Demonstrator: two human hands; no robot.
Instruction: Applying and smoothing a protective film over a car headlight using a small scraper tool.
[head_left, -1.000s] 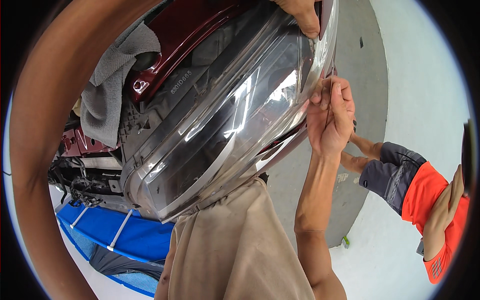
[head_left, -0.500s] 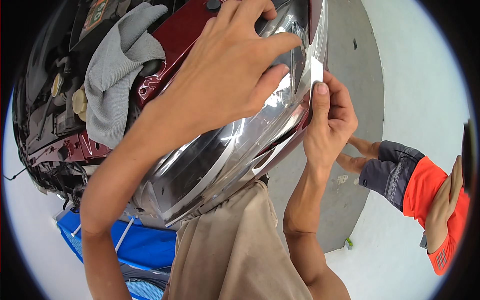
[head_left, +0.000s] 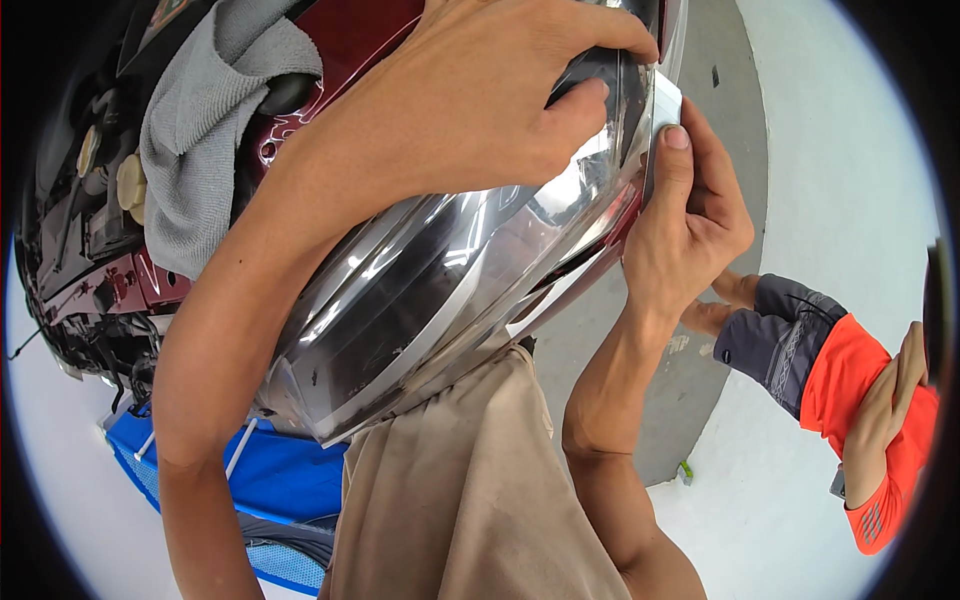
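Observation:
A large car headlight [head_left: 420,300] with a clear glossy lens fills the middle of the view, held against the front of a dark red car [head_left: 340,40]. My left hand [head_left: 480,100] lies over the top of the headlight, fingers curled around its upper right end. My right hand [head_left: 690,220] grips the headlight's right edge, thumb pressed on a white strip [head_left: 664,105] along the rim. Both forearms rise from the lower edge.
A grey cloth [head_left: 200,140] lies draped over the open engine bay at upper left. A blue mat [head_left: 270,480] lies on the floor below the car. Another person in an orange and grey top [head_left: 850,400] crouches at the right on the pale floor.
My left hand has come down from the upper rim to cover the top of the headlight. The view has closed in on the headlight; my right hand stays at its right edge.

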